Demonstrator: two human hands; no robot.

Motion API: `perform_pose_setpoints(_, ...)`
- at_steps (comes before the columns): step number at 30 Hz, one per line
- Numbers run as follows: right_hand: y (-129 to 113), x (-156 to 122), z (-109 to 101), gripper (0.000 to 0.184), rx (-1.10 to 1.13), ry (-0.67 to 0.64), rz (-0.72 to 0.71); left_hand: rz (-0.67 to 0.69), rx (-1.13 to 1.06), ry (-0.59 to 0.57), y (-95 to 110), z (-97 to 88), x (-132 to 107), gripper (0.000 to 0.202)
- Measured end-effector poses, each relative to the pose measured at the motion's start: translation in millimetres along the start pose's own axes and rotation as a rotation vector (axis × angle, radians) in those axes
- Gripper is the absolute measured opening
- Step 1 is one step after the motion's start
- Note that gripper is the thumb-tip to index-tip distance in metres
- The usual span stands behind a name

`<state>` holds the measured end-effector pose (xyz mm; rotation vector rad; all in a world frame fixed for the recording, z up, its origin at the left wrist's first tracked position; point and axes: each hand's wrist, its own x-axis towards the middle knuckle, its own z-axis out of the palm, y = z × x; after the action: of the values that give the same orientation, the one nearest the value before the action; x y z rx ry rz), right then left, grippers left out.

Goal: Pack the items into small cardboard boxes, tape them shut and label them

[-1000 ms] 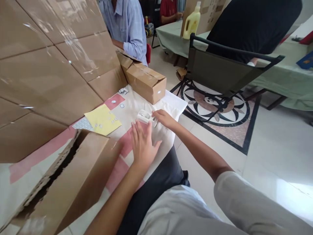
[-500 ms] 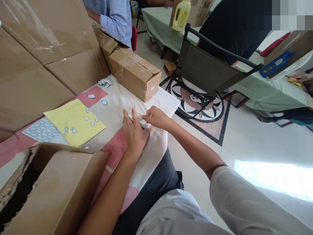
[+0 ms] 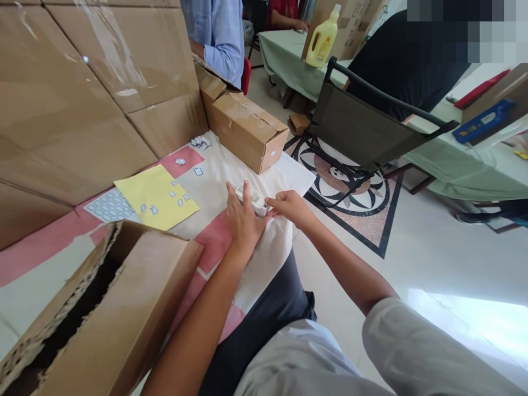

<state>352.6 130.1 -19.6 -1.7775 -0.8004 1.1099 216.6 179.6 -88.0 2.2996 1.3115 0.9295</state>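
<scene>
A white oblong plastic piece (image 3: 259, 205) with a recessed top lies at the table's near right edge. My left hand (image 3: 243, 223) is wrapped around it, thumb along the near side and fingers over the far side. At its right end, my right hand (image 3: 291, 208) is closed in a pinch, fingertips touching or very near the piece; whatever is between them is too small to make out. Left of the hands lies a yellow sheet (image 3: 160, 192) with several small blue-bordered labels on it. Another such label (image 3: 198, 171) is on the tablecloth.
An opened carton (image 3: 136, 297) stands at near left. A long carton (image 3: 247, 129) lies beyond my hands, beside stacked boxes (image 3: 94, 110). Crumpled paper (image 3: 201, 143) sits by them. A folding chair (image 3: 363, 121) and a yellow bottle (image 3: 324, 41) are farther off, with other people nearby.
My right hand has drawn back from over the white piece to its right end, showing more of its top. The left hand still holds the piece. The whole view has shifted.
</scene>
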Motion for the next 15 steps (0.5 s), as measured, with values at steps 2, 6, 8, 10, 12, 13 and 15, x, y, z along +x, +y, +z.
perform_pose_setpoints(2, 3.3, -3.1, 0.0, 0.06, 0.044, 0.01, 0.003, -0.013, -0.007, -0.017, -0.4, 0.5, -0.1, 0.114)
perform_pose_setpoints(6, 9.2, -4.8, 1.5, 0.059, 0.076, -0.015, 0.012, -0.029, -0.006, -0.014, 0.1, 0.2, -0.9, 0.11)
perform_pose_setpoints(8, 11.5, -6.0, 3.6, 0.052, 0.104, -0.034, 0.037, -0.028, 0.005, 0.001, 1.6, -0.7, -2.8, 0.106)
perform_pose_setpoints(10, 14.3, -7.3, 6.2, 0.046, 0.125, -0.036, 0.029, -0.019, 0.013, -0.006, 2.5, -0.4, -4.8, 0.103)
perform_pose_setpoints(12, 18.4, -6.3, 8.9, 0.039, 0.128, -0.033, -0.019, -0.017, 0.013, -0.011, 1.2, 2.7, -5.5, 0.1)
perform_pose_setpoints(13, 20.8, -4.8, 10.0, 0.035, 0.124, -0.032, -0.046, -0.023, 0.014, -0.001, -0.2, 4.9, -5.2, 0.101)
perform_pose_setpoints(15, 25.2, -0.9, 11.0, 0.026, 0.109, -0.029, -0.097, -0.026, 0.014, 0.026, -3.0, 9.2, -4.3, 0.104)
